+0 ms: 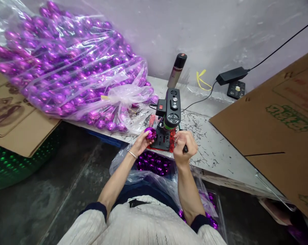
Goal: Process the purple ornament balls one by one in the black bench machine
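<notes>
My left hand (141, 141) is closed on a shiny purple ball (150, 133) and holds it against the left side of a small black bench machine (169, 117) on the table edge. My right hand (184, 145) is closed in a fist around the black lever handle (185, 148) on the machine's right side. Under both hands an open plastic bag of purple balls (154, 163) sits in my lap area.
A large clear bag full of purple balls (67, 64) lies on the table at the left. A spray can (177, 69), a power adapter (231, 75) with its cable and a cardboard sheet (276, 126) stand behind and right. Flat cardboard (13, 119) is at far left.
</notes>
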The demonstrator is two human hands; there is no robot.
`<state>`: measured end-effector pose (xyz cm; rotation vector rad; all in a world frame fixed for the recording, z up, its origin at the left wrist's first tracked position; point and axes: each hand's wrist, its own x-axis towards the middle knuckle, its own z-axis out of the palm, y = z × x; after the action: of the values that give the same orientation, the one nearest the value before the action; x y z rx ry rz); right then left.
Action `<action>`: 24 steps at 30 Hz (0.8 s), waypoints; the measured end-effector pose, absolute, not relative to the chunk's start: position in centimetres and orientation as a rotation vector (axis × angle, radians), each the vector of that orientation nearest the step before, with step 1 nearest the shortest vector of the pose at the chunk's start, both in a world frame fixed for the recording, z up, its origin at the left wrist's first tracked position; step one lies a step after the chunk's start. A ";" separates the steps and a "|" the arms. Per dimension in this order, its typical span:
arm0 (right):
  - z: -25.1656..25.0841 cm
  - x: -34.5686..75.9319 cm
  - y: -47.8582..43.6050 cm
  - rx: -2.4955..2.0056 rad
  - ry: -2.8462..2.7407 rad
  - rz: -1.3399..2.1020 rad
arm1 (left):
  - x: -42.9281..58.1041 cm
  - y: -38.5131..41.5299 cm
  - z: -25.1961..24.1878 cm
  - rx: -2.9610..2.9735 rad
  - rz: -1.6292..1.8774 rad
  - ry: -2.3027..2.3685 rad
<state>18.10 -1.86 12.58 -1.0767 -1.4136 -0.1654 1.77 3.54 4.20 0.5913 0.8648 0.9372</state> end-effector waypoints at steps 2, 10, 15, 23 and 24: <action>12.7 18.2 -1.9 -1.084 -1.426 -0.164 | 2.7 3.0 3.5 0.591 0.954 0.881; 12.7 18.3 -2.1 -1.081 -1.471 -0.184 | 4.9 3.2 2.9 1.085 0.920 1.133; 12.5 18.4 -2.2 -1.058 -1.488 -0.193 | 5.0 3.4 3.2 1.230 0.862 1.109; 11.9 18.5 -2.3 -1.079 -1.485 -0.173 | 4.9 3.8 1.4 1.634 0.978 1.105; 11.9 18.5 -2.3 -1.076 -1.487 -0.171 | 4.8 3.8 1.2 1.689 0.992 1.122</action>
<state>18.45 -2.32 11.93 -1.0761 -1.4874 -0.1709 4.82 3.82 1.19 1.6894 1.1224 0.9918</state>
